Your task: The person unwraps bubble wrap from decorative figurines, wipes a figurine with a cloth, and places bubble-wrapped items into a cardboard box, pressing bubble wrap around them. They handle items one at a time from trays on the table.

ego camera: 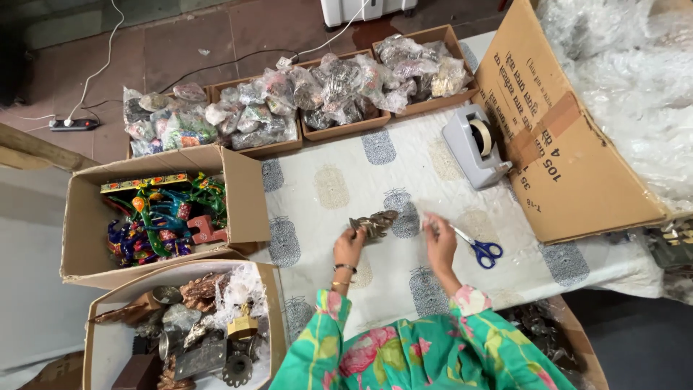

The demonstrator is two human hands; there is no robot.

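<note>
Patterned tabletop (339, 180) with a grey tape dispenser (473, 148) and blue scissors (482, 250). Left hand (349, 245), fingers closed on a metal ornament (374, 224) resting mid-tabletop. Right hand (440, 242), fingers pinching clear wrap (427, 220) beside it.

We see bright green sleeves printed with large pink flowers — pink cuffs at both wrists — and thin bangles above our left hand (349, 247), our right hand (441, 241) bare of rings.

dull metal ornament (374, 224), clear glossy plastic wrap (427, 220)
</note>
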